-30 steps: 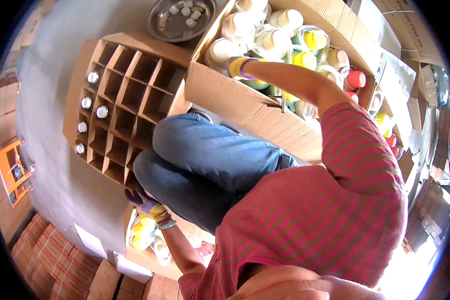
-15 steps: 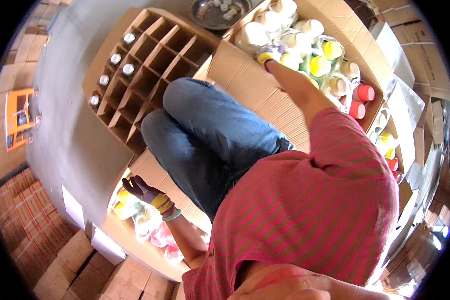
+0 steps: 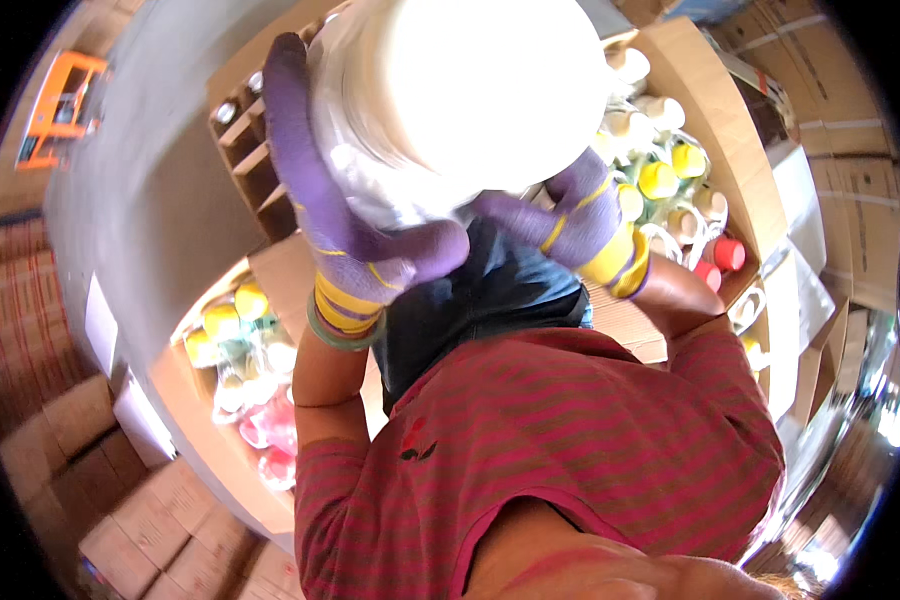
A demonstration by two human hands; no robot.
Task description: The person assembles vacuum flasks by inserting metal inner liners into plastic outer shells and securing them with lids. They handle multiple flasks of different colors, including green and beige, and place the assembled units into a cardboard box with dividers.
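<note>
Close up, a large clear bottle with a wide white cap (image 3: 500, 90) fills the upper middle of the view. My left hand (image 3: 345, 225), in a purple glove with a yellow cuff, wraps its left side, thumb beneath. My right hand (image 3: 575, 220), gloved alike, grips the lower right side, its far fingers hidden behind the cap. Right of it stands an open carton (image 3: 735, 130) of clear bottles with white, yellow (image 3: 658, 180) and red caps (image 3: 722, 253). Behind my left hand, a carton with cardboard dividers (image 3: 255, 165) is partly covered by the bottle.
At lower left, another open carton (image 3: 205, 450) holds bottles with yellow (image 3: 220, 320) and red or pink parts. Closed cartons (image 3: 160, 530) are stacked beyond it. An orange frame-like object (image 3: 60, 110) stands far left on the grey floor (image 3: 160, 230). More cartons (image 3: 850, 180) line the right.
My right hand has come away from the right carton, and my left from above the left one. Both now hold a white-capped bottle up close. The view has shifted slightly.
</note>
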